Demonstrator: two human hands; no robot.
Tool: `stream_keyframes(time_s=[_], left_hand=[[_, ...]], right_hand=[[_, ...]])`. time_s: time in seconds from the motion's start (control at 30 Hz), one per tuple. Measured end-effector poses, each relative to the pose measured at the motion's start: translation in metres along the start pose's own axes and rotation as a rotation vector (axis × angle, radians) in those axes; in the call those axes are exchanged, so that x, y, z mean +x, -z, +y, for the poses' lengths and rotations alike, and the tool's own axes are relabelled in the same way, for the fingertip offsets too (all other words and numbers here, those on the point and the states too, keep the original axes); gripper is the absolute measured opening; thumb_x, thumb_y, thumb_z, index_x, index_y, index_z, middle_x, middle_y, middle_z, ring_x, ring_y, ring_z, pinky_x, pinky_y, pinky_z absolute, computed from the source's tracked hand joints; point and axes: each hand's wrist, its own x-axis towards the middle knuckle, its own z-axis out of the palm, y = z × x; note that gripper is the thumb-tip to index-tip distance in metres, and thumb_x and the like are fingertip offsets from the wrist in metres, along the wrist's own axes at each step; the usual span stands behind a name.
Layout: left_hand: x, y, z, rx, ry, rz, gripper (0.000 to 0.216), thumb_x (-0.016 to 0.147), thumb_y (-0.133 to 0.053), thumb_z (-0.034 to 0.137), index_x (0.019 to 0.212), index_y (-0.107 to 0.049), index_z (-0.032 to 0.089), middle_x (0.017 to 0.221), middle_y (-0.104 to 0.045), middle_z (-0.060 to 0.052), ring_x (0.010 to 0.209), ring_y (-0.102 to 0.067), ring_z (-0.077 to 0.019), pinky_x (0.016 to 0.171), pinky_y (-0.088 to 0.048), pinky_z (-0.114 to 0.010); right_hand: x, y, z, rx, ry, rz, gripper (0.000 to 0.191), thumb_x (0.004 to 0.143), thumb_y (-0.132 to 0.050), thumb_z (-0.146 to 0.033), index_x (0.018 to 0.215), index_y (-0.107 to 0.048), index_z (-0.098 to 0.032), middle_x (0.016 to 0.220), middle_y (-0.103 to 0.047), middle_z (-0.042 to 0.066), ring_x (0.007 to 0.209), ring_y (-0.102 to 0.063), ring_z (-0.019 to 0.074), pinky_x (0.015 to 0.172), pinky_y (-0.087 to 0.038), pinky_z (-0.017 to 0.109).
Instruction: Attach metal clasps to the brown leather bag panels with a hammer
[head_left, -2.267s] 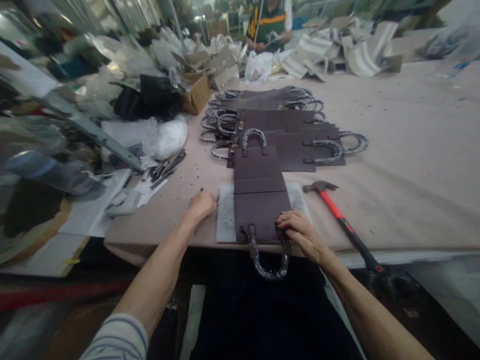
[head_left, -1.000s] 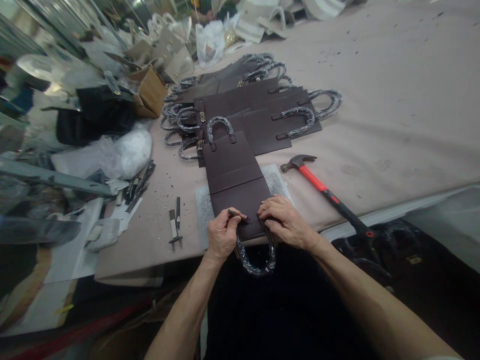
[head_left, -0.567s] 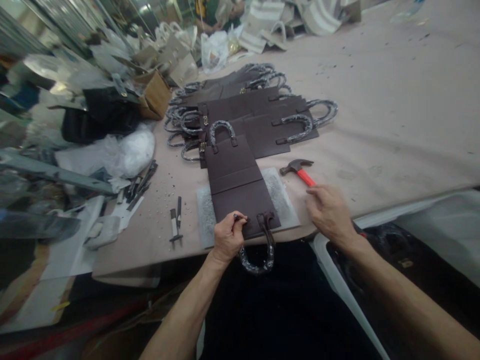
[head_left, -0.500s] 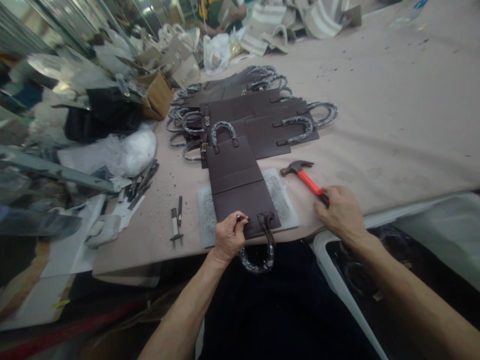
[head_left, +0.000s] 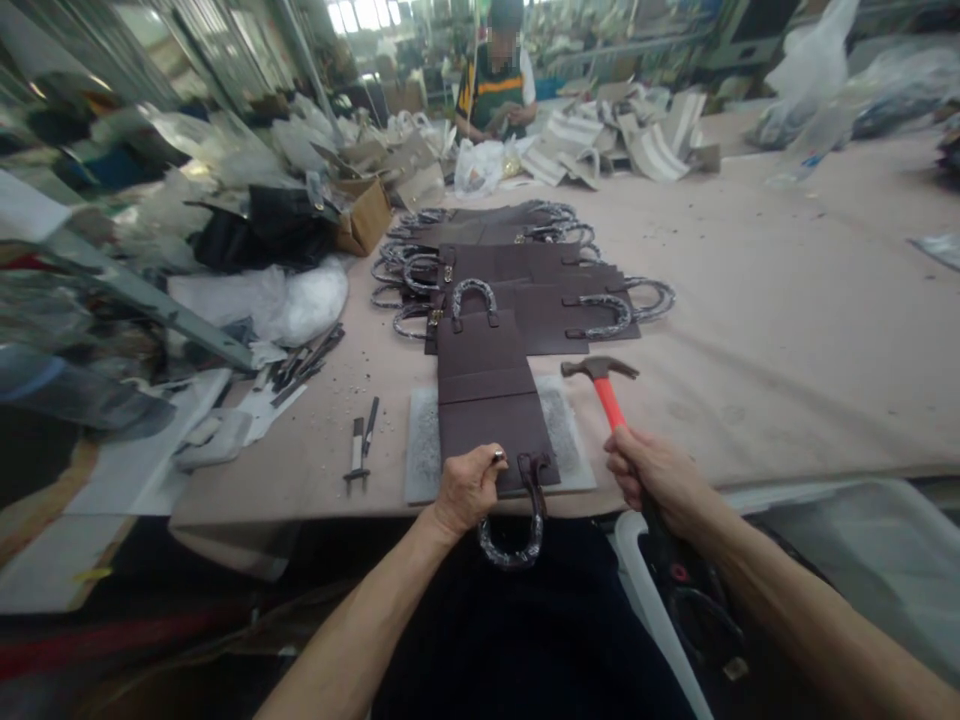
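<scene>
A flat dark brown bag panel lies on a grey pad at the table's near edge, its plastic-wrapped handle hanging over the edge. My left hand is closed at the left handle tab, pinching a small metal tool upright against it. My right hand is wrapped round the shaft of a red-handled hammer, lifted off the table with its head just right of the panel.
Several more brown panels with wrapped handles are stacked behind. Small punches lie left of the pad. Bags, plastic and a cardboard box crowd the left side. A person works at the far end.
My right hand left the handle tab, reached right, took the hammer and raised it. My left hand stayed pinched at the left tab. The camera tilted up.
</scene>
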Motion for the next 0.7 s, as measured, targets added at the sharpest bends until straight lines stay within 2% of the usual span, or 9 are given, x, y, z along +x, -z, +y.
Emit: stream_keyframes(time_s=[0.07,0.13,0.2,0.27,0.37,0.47,0.53,0.57,0.7], left_hand=[[-0.001,-0.001,-0.001,-0.01,0.002,0.001,0.014,0.098,-0.051,0.02,0.099,-0.065,0.02,0.086,-0.076,-0.005,0.076,-0.076,-0.0163,0.073,-0.062,-0.025],[-0.002,-0.001,-0.002,-0.01,0.001,0.005,0.014,0.097,-0.052,0.018,0.1,-0.065,0.019,0.087,-0.077,-0.005,0.077,-0.076,-0.0165,0.074,-0.062,-0.025],[-0.002,-0.002,-0.003,0.008,-0.005,0.009,0.015,0.097,-0.052,0.017,0.1,-0.066,0.019,0.086,-0.077,-0.006,0.076,-0.076,-0.0168,0.074,-0.062,-0.025],[-0.002,-0.002,-0.005,0.046,-0.026,0.007,0.015,0.096,-0.052,0.017,0.097,-0.067,0.019,0.079,-0.075,-0.005,0.071,-0.075,-0.0168,0.07,-0.061,-0.024],[-0.002,-0.003,-0.006,0.065,-0.033,0.005,0.016,0.096,-0.052,0.017,0.095,-0.068,0.019,0.076,-0.075,-0.005,0.067,-0.074,-0.0166,0.067,-0.06,-0.024],[-0.002,-0.003,-0.006,-0.017,0.001,0.016,0.015,0.097,-0.052,0.018,0.1,-0.067,0.019,0.087,-0.078,-0.006,0.076,-0.076,-0.017,0.075,-0.062,-0.026],[-0.003,-0.003,-0.006,-0.047,0.02,0.016,0.015,0.097,-0.052,0.018,0.1,-0.067,0.019,0.089,-0.078,-0.006,0.08,-0.076,-0.0172,0.077,-0.062,-0.026],[-0.003,-0.003,-0.006,-0.047,0.031,0.01,0.016,0.097,-0.052,0.019,0.1,-0.067,0.019,0.087,-0.077,-0.006,0.078,-0.076,-0.0171,0.076,-0.062,-0.026],[-0.004,-0.002,-0.007,-0.041,0.042,-0.011,0.016,0.097,-0.052,0.02,0.098,-0.068,0.019,0.082,-0.076,-0.005,0.073,-0.075,-0.0169,0.071,-0.062,-0.025]], right_hand=[[-0.025,-0.005,-0.016,-0.122,0.189,0.11,0.034,0.097,-0.04,-0.055,0.085,-0.047,-0.023,0.058,-0.044,-0.005,0.041,-0.04,0.011,0.04,-0.033,0.024],[-0.045,-0.008,-0.027,-0.382,0.456,0.202,0.034,0.098,-0.042,-0.053,0.081,-0.047,-0.024,0.054,-0.046,-0.004,0.043,-0.043,0.0123,0.044,-0.031,0.025],[-0.058,-0.01,-0.033,-0.653,0.706,0.208,0.033,0.101,-0.041,-0.046,0.078,-0.047,-0.024,0.051,-0.048,-0.003,0.042,-0.042,0.0128,0.046,-0.026,0.027],[-0.063,-0.012,-0.035,-0.874,0.871,0.137,0.033,0.104,-0.036,-0.039,0.078,-0.047,-0.023,0.049,-0.049,-0.003,0.039,-0.039,0.0127,0.046,-0.02,0.03],[-0.067,-0.016,-0.039,-1.032,0.96,0.083,0.033,0.107,-0.034,-0.034,0.078,-0.047,-0.023,0.05,-0.051,-0.003,0.037,-0.039,0.0127,0.045,-0.017,0.031],[-0.073,-0.018,-0.043,-0.913,0.974,0.284,0.03,0.108,-0.035,-0.037,0.086,-0.051,-0.023,0.054,-0.053,-0.002,0.041,-0.046,0.0142,0.047,-0.026,0.029],[-0.075,-0.018,-0.042,-0.868,0.996,0.389,0.029,0.107,-0.035,-0.037,0.087,-0.051,-0.023,0.053,-0.052,-0.002,0.04,-0.045,0.0146,0.046,-0.027,0.028],[-0.076,-0.017,-0.042,-0.899,1.008,0.381,0.03,0.107,-0.035,-0.036,0.084,-0.05,-0.023,0.05,-0.049,-0.003,0.038,-0.041,0.0142,0.044,-0.024,0.028],[-0.077,-0.012,-0.046,-1.067,0.987,0.176,0.031,0.105,-0.037,-0.032,0.076,-0.044,-0.024,0.045,-0.044,-0.006,0.033,-0.031,0.0122,0.042,-0.015,0.029]])
